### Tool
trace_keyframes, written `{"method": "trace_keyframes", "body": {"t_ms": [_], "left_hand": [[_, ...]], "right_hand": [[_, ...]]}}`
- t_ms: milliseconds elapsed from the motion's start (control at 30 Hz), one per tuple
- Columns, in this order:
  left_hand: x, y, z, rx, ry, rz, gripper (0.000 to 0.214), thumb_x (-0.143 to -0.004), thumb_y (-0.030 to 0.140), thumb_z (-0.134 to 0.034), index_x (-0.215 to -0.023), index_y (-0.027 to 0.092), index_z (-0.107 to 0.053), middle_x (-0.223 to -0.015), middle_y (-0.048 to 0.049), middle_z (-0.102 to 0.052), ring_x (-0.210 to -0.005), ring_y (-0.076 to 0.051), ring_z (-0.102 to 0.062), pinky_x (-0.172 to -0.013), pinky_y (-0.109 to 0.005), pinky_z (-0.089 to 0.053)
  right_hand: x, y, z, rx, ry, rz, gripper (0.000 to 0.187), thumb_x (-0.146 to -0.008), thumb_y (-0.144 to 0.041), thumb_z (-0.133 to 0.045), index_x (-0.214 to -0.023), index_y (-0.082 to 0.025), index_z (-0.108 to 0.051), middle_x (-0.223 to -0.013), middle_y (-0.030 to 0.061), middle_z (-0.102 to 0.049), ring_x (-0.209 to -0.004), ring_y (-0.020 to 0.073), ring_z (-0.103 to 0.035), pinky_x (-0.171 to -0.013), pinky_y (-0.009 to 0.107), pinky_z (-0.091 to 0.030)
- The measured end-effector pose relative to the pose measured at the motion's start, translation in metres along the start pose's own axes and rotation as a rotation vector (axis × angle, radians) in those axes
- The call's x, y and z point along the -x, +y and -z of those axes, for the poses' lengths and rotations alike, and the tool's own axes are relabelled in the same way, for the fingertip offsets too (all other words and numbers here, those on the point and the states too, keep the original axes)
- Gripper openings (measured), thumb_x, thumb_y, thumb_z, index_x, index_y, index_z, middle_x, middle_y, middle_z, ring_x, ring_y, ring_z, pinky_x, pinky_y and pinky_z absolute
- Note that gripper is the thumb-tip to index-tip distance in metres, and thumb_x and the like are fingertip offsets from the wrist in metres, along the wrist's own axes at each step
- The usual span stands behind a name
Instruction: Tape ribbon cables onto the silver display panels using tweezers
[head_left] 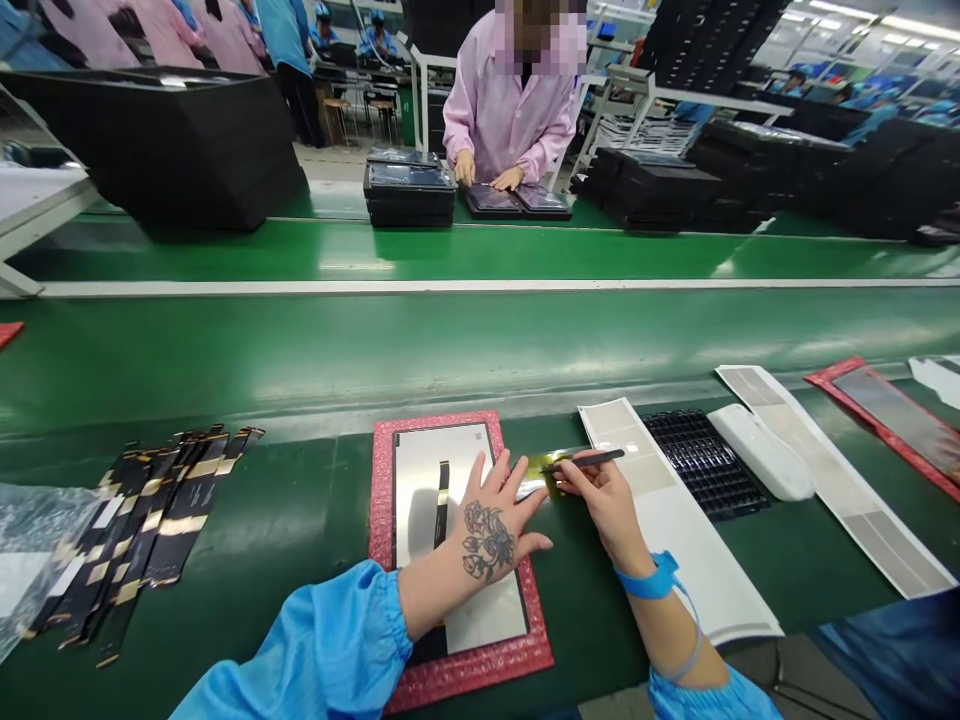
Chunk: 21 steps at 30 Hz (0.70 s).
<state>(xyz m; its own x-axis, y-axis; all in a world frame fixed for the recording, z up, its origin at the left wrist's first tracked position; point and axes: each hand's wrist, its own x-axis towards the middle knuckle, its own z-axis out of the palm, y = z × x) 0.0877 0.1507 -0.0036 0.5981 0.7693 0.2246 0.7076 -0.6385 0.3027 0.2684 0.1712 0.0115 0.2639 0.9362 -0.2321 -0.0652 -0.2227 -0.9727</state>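
Left hand point(491, 515) flat, fingers point(517, 487) spread wide and gripping nothing, resting on the right part of a pale panel point(427, 480) that lies in a pink-red padded tray point(384, 500) on the green bench point(285, 520). Fingertips reaching past the tray's right edge onto a shiny yellowish strip point(541, 472), pinning its left end. Black flex ribbon point(442, 500) lying lengthwise on the panel, just left of the thumb side of that hand, apart from the fingers.

Right hand point(604, 495) curled closed round a thin dark tool point(589, 460), pinched between thumb and forefinger, tip pointing left onto the strip's top edge. Strip thus lying between the two hands, touched by left fingertips on one side and tool tip on the other. Blue wrist strap point(651, 582) round the right wrist, blue sleeves on both arms.

Right of the hands: a long white sheet point(675, 530) under the right forearm, a black gridded tray point(701, 460) beside it, a white oblong piece point(761, 452), another long pale sheet point(832, 490), a second red-framed panel point(896, 420) farther right. On the left, a fanned heap of black-and-gold flex ribbons point(142, 530) well apart from the hands, clear plastic bag point(34, 550) beyond.

Across the green conveyor point(480, 340), a person in a pink coat point(514, 105) with both hands on dark trays point(517, 200), stacks of black trays point(409, 190) alongside
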Motion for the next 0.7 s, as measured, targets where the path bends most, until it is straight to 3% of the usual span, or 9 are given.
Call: {"method": "trace_keyframes", "body": {"t_ms": [300,500,700], "left_hand": [[0.0,-0.002,-0.013,0.034,0.007,0.014,0.06,-0.082,0.066,-0.05,-0.128,0.028,-0.056,-0.143,-0.0148,-0.046,-0.135,-0.039,-0.035,-0.106,-0.065,-0.027],[0.001,-0.001,-0.014,0.011,0.005,0.014,0.062,-0.083,0.068,-0.047,-0.13,0.028,-0.055,-0.143,-0.0142,-0.046,-0.136,-0.038,-0.034,-0.107,-0.064,-0.025],[0.01,-0.006,0.005,0.015,-0.007,-0.067,0.071,-0.084,0.067,-0.045,-0.142,0.026,-0.038,-0.151,-0.0195,-0.031,-0.139,-0.035,-0.03,-0.106,-0.062,-0.029]], "right_hand": [[0.001,-0.002,-0.001,-0.008,0.01,-0.031,0.047,-0.051,-0.044,-0.088,-0.078,-0.017,-0.06,-0.07,0.0012,-0.07,-0.064,0.0151,-0.067,-0.059,0.024,-0.056],[0.011,-0.011,0.002,-0.089,0.045,-0.006,0.048,-0.05,-0.045,-0.089,-0.077,-0.019,-0.059,-0.068,-0.002,-0.068,-0.057,0.0134,-0.065,-0.058,0.025,-0.058],[0.042,-0.02,0.01,-0.203,0.18,0.012,0.047,-0.048,-0.039,-0.09,-0.078,-0.02,-0.059,-0.07,-0.0017,-0.069,-0.054,0.0123,-0.065,-0.049,0.021,-0.057]]}}
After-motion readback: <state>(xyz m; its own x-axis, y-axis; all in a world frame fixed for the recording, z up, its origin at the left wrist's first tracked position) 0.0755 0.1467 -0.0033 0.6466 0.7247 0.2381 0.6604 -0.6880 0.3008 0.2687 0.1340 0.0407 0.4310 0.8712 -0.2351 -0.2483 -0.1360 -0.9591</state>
